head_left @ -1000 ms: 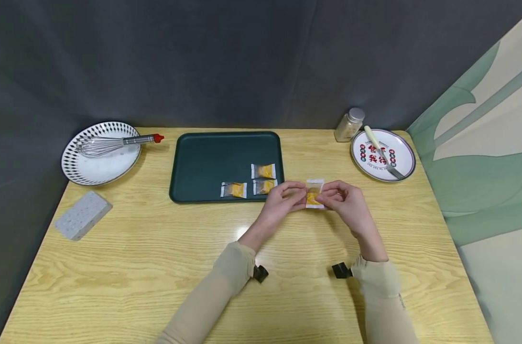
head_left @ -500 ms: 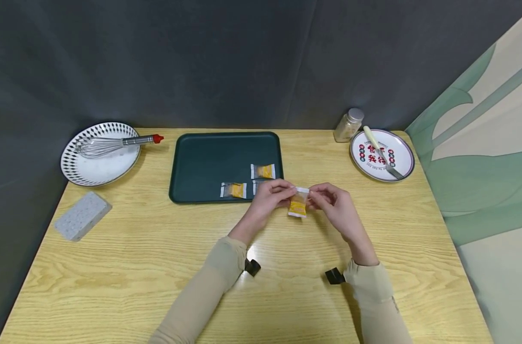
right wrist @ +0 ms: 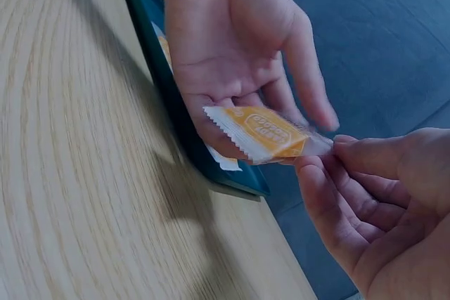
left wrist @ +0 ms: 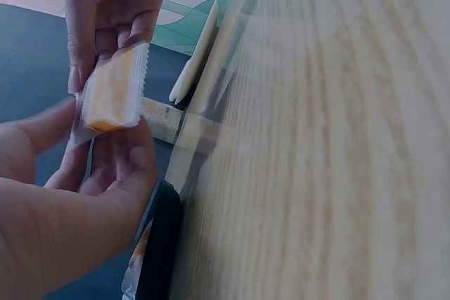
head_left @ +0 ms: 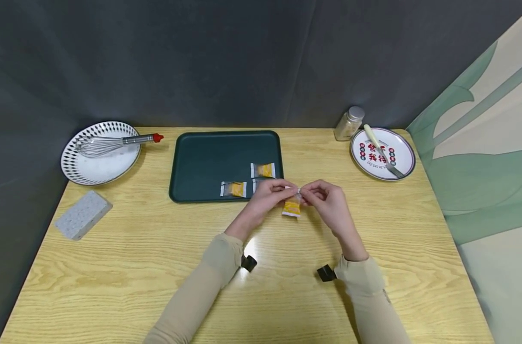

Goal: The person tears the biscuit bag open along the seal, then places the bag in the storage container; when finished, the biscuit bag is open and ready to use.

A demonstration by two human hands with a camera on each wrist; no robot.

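Over the table, just right of the tray's near corner, both hands hold a small snack packet (head_left: 291,208) of clear and yellow wrap with white crimped ends. My left hand (head_left: 267,198) has its fingers curled under the packet; its thumb is by the top end. My right hand (head_left: 327,203) pinches that same end between thumb and forefinger, plain in the right wrist view, where the yellow wrapper (right wrist: 264,131) hangs off toward the left palm. On the dark green tray (head_left: 218,148) lie similar packets (head_left: 233,189); my left hand partly covers one.
At the back left, a whisk (head_left: 114,143) rests across a patterned dish (head_left: 108,169), with a grey speckled block (head_left: 83,215) in front. A lidded jar (head_left: 349,124) stands at the back right beside a printed plate (head_left: 364,165) bearing a fork (head_left: 381,152). Dark cloth (head_left: 201,62) hangs behind.
Both hands have moved left with the packet. Their hold has shifted from the packet's sides to its top end, and the fingertips have come closer together.
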